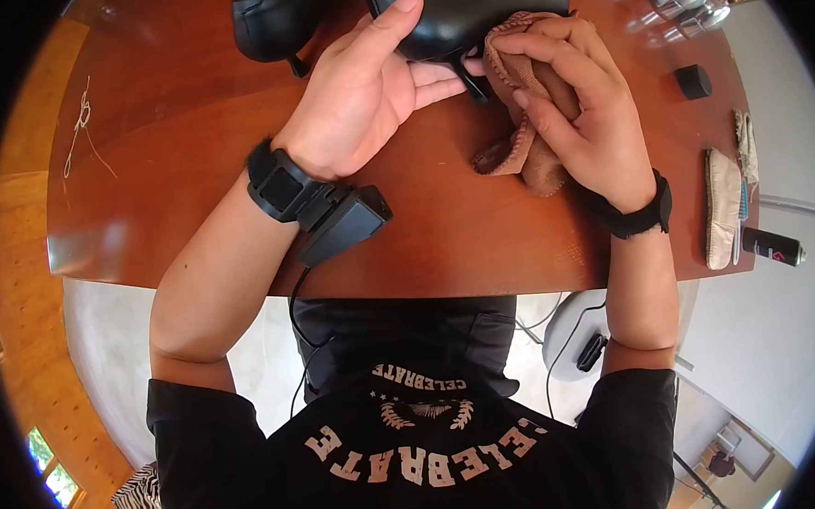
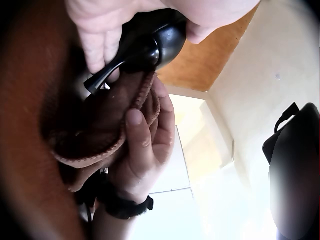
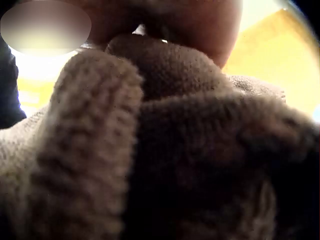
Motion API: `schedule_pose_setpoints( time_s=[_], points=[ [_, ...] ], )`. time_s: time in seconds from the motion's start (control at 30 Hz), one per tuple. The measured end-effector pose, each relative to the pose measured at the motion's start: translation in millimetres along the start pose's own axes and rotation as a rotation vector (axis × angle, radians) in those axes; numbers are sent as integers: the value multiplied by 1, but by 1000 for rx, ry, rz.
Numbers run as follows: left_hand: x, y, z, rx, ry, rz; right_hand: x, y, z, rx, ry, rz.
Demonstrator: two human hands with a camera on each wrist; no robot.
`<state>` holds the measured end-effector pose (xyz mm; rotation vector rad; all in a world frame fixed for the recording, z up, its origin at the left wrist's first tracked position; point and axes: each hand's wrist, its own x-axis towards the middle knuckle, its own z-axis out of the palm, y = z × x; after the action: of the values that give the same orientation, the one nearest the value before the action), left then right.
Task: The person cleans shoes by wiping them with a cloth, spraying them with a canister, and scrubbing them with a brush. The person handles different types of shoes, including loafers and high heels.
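Note:
A glossy black high-heeled shoe (image 1: 451, 22) lies at the top of the head view, its heel pointing down toward the person. The left hand (image 1: 363, 100) holds it, thumb on the near side and fingers beneath. Bunched in the right hand (image 1: 593, 106) is a brown cloth (image 1: 542, 155) with a stitched edge, held against the shoe. The left wrist view shows the shoe (image 2: 170, 42) under the left hand (image 2: 150, 10), and the right hand (image 2: 145, 145) pinching the cloth (image 2: 95, 155). Folds of cloth (image 3: 170, 70) fill most of the right wrist view.
A second black shoe (image 1: 271, 27) stands left of the first on the wooden table (image 1: 424, 226). Thin string (image 1: 83, 124) lies at the left. At the right are a small black cylinder (image 1: 692, 82), a beige pad (image 1: 721, 206), a black can (image 1: 773, 246) and clear bottles (image 1: 684, 0).

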<state>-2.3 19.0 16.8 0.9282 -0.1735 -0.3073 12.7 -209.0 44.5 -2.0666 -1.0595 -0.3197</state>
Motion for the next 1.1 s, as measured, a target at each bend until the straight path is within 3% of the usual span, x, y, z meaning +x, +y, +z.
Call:
schedule_pose_setpoints(
  time_s=[0.37,1.1],
  points=[
    [0,-1,-5,-20,-28,-21,-4,23,-14,-257,238,145],
    [-1,-4,0,30,-11,3,-5,24,-16,-236,163,182]
  ],
)
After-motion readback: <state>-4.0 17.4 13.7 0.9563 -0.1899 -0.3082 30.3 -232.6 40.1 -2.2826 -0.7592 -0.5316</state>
